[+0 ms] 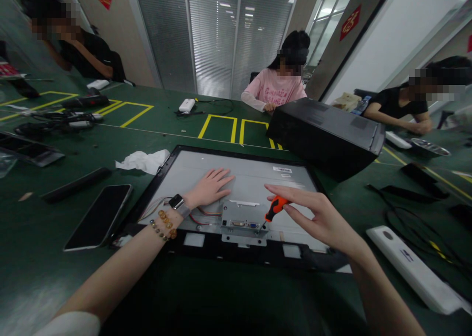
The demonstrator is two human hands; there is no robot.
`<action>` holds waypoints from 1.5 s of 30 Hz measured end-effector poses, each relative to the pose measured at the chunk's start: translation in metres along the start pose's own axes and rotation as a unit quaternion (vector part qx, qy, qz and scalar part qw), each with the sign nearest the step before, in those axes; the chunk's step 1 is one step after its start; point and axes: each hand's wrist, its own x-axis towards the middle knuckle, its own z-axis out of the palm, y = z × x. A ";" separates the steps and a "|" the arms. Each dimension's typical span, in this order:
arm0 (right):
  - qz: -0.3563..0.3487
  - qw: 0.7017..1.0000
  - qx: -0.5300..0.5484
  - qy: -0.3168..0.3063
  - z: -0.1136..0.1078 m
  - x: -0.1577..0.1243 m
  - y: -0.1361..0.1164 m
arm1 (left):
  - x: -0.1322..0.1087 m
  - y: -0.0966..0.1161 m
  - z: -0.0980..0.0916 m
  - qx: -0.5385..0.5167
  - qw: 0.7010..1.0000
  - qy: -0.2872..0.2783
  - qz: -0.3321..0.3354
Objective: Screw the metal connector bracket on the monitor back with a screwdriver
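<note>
An opened monitor point(243, 176) lies face down on the green table, its grey metal back exposed inside a black frame. My left hand point(209, 186) rests flat on that metal back, fingers spread, with a watch and bead bracelets on the wrist. My right hand point(313, 213) pinches a small orange-handled screwdriver point(275, 208). Its tip points down at the metal port bracket point(243, 220) with blue and white connectors near the monitor's front edge. Coloured wires point(201, 217) run left of the bracket.
A black monitor cover point(326, 134) stands at the right rear. A dark phone point(99, 215), a black strip point(75, 183) and crumpled white tissue point(142, 160) lie to the left. A white plastic part point(413, 267) and black cables point(416, 218) lie right. Three other people sit around the table.
</note>
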 end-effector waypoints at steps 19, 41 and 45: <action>-0.015 0.998 0.035 0.043 0.003 0.000 0.002 | 0.000 -0.003 0.004 0.003 1.000 0.017 0.010; -0.019 0.998 0.040 0.049 0.004 0.001 0.000 | 0.000 0.000 -0.002 0.006 1.000 -0.003 0.007; -0.013 0.998 0.005 0.058 0.006 0.002 0.002 | 0.000 0.000 -0.004 0.004 1.000 -0.009 0.003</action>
